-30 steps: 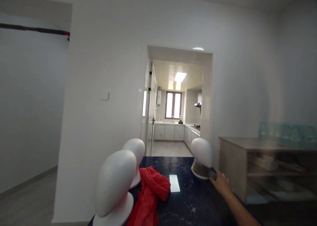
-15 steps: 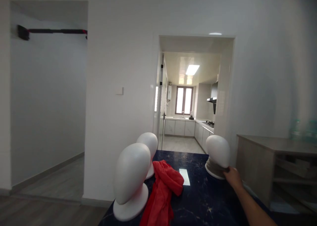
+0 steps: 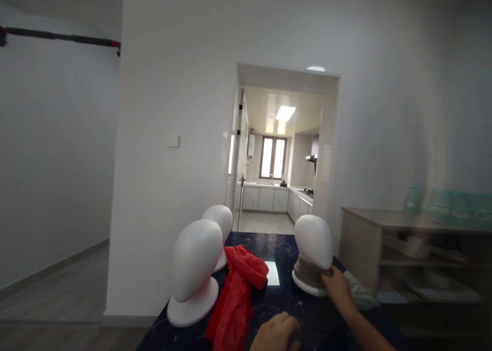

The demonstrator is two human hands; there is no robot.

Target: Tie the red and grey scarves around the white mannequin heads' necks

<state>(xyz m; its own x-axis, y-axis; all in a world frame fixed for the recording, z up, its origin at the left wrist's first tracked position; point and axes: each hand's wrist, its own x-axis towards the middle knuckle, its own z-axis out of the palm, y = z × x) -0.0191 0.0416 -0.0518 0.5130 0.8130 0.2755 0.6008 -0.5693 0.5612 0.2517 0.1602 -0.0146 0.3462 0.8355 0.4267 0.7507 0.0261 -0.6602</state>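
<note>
My right hand grips the grey cloth-wrapped neck of a white mannequin head standing at the right of a dark marbled table. At the bottom edge my left hand shows only its back, with the fingers curled and hidden. A red cloth lies crumpled in the middle of the table. Two more white mannequin heads stand at the left, a near one and a far one.
A pale cloth lies by the table's right edge. A wooden shelf unit with green water bottles stands at the right. Behind the table a doorway opens into a kitchen. A white wall is at the left.
The right hand has closed on the right mannequin head's neck and drawn it nearer. The left hand has come into view at the bottom. The camera has swung back left.
</note>
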